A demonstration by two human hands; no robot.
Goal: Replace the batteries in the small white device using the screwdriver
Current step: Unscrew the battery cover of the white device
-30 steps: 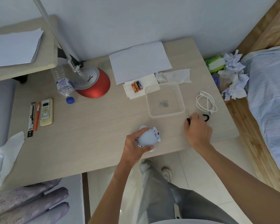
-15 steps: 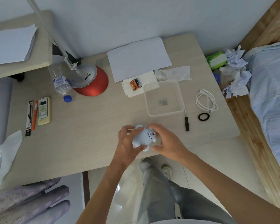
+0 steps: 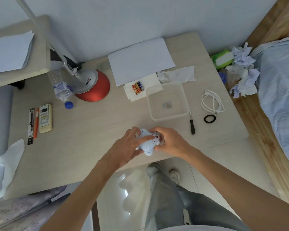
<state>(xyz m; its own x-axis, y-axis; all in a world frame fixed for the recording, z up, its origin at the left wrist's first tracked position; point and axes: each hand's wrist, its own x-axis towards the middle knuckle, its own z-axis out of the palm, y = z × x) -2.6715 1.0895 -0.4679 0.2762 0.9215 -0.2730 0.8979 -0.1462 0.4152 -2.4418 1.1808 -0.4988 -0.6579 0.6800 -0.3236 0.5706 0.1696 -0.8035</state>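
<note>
White, red-marked lobed device [image 3: 146, 145] sits gripped by left hand [image 3: 125, 147] and right hand [image 3: 172, 142].

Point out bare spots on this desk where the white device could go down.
Widest bare patch: between the remote and the left hand, in front of the lamp base. A smaller one at the near right corner, past the screwdriver and black ring. Crowded: batteries, clear tray and cable at the back right.

Head-worn view, steeply downward, over desk [image 3: 93, 130]
</note>
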